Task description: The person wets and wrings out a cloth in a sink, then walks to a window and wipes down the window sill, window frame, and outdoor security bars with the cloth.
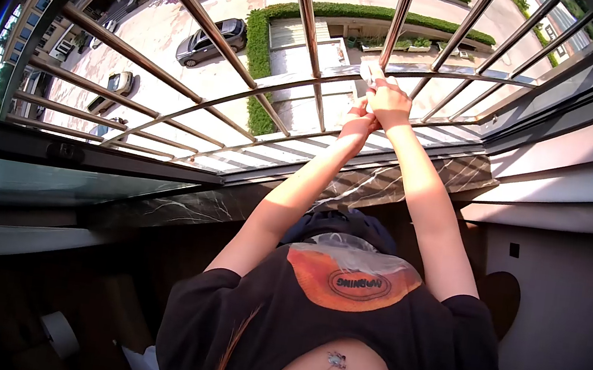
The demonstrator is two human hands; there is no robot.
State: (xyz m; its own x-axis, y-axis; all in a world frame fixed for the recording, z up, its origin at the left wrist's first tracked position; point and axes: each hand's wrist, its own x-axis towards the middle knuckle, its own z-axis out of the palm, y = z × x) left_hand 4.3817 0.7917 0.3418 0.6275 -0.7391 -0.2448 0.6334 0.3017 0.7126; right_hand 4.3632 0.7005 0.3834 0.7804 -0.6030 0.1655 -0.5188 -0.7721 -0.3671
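Observation:
Both my arms reach out over the dark marble sill (387, 178) to the metal window bars (315, 45). My right hand (390, 101) is closed around something white (368, 73), seemingly a cloth or tissue, at an upright bar where it meets the curved crossbar. Just below and to the left of it, my left hand (358, 124) has its fingers bent close against the same spot, near the white material. Whatever the left fingers hold is too small to make out.
Beyond the bars lie a courtyard with parked cars (214, 41) and hedges (258, 53). A window frame (91, 155) runs along the left, pale curtains (567, 176) hang at the right, and a white roll (60, 333) is at the lower left.

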